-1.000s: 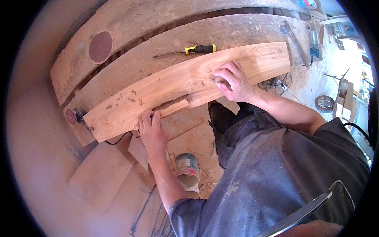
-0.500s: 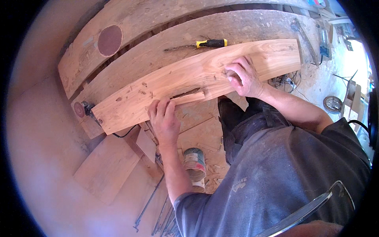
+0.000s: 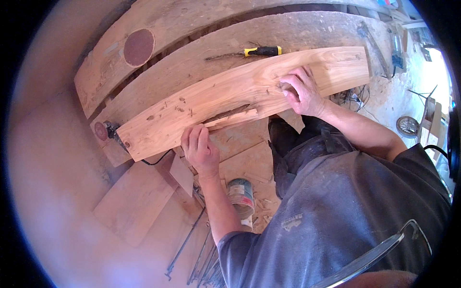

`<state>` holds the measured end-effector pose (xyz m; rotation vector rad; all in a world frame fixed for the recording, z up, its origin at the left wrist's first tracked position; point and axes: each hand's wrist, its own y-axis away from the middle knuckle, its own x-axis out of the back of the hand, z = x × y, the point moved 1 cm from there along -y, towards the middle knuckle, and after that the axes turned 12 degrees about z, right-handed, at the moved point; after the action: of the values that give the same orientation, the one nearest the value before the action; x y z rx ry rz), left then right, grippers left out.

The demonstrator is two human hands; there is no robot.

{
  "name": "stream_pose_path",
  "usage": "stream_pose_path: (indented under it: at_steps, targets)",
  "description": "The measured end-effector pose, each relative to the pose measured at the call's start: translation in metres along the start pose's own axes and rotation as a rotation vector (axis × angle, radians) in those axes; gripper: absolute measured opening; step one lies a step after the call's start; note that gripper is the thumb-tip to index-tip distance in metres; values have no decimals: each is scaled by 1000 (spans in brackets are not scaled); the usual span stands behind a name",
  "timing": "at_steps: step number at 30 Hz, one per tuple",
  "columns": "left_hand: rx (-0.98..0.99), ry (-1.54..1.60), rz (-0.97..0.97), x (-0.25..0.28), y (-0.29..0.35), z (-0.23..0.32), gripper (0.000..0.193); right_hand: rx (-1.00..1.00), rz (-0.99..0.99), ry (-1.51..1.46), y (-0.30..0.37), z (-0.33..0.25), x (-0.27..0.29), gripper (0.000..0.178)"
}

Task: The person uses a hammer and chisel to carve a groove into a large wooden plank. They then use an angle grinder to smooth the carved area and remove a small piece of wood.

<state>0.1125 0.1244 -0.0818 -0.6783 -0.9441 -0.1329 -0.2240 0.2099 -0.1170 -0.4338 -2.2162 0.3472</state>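
A long pale wooden board (image 3: 163, 123) with dark knots lies across the bench. In its near edge is a dark, rough notch (image 3: 225, 112), and a thin wooden strip (image 3: 235, 118) runs along the notch's open side. My left hand (image 3: 199, 150) is closed at the strip's left end, fingers curled over it at the board's edge; the thumb is mostly hidden. Over the board, right of the notch, my right hand (image 3: 303, 92) has its fingers bent into a pinch. Whatever it may hold is too small to make out.
A screwdriver (image 3: 263, 51) with a yellow and black handle lies beyond the board. Farther left is a round sanding disc (image 3: 139, 48); a power tool with a disc (image 3: 106, 130) sits by the board's left end. Below stand a bucket (image 3: 241, 197) and long metal bars (image 3: 186, 244).
The strip's right end has shifted a little to the right along the notch, and more of the notch shows. Both hands keep nearly the same places. The whole view has slid slightly.
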Motion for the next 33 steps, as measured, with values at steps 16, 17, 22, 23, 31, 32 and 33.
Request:
stream_pose_path:
  at_steps: [16, 17, 22, 23, 31, 32, 33]
  targets:
    - [111, 97, -12, -5, -10, -1, 25, 108, -78, -107, -19, -62, -37, 29]
    - [142, 111, -28, -5, -14, -2, 24, 107, -26, -94, -27, -66, -37, 24]
    - [411, 14, 347, 10, -19, -11, 20, -30, -52, -109, -43, -60, -45, 16]
    - [507, 12, 401, 18, -14, -11, 20, -26, -88, -84, -45, -58, -44, 16]
    - [921, 105, 239, 51, 133, 20, 21, 23, -155, -55, -52, -53, -37, 20]
    - [978, 92, 224, 47, 166, 29, 21, 58, -134, -60, -51, -53, -40, 19]
    - [1038, 77, 208, 44, 197, 39, 21, 91, -115, -67, -50, -54, -43, 19]
